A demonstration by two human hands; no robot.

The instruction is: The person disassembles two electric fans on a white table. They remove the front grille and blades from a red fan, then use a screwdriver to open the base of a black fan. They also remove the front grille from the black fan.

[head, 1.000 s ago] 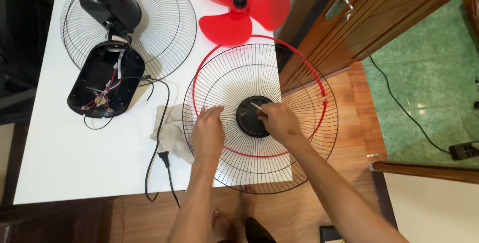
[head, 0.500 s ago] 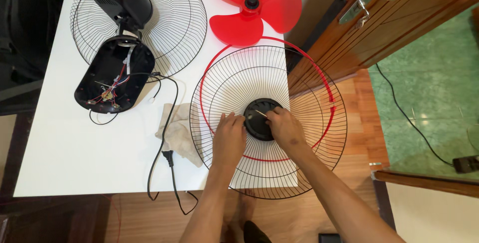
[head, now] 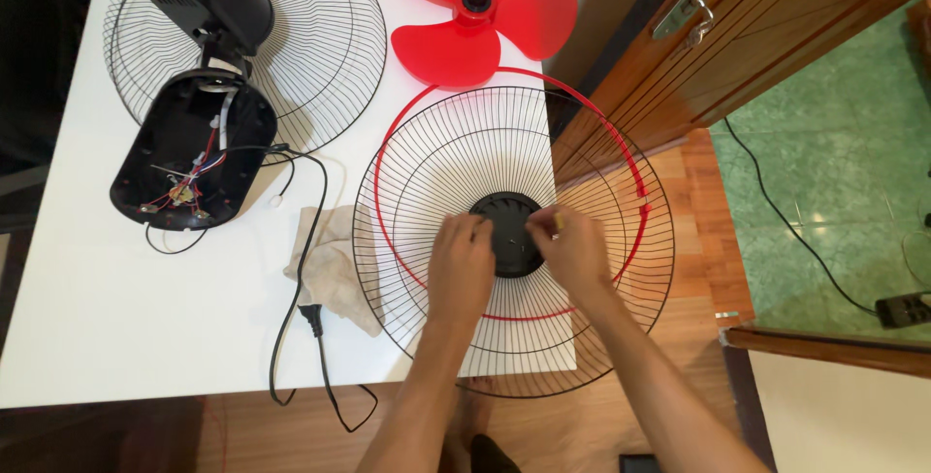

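White surface, doorway corner: wire fan guard overhangs its edge. Left hand steadies black hub; right hand pinches a small yellowish piece, identity unclear. Best: keep guard flat, press lightly.

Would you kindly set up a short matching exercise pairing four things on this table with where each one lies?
Things:
1. red fan blade
2. cloth
3. open black base
4. front grille

Places:
A. under both hands, overhanging the table's right edge
B. far edge of the table, beyond the front grille
C. left part of the table, wiring exposed
D. beside the black cord, left of the front grille

Pairs: 1-B, 2-D, 3-C, 4-A
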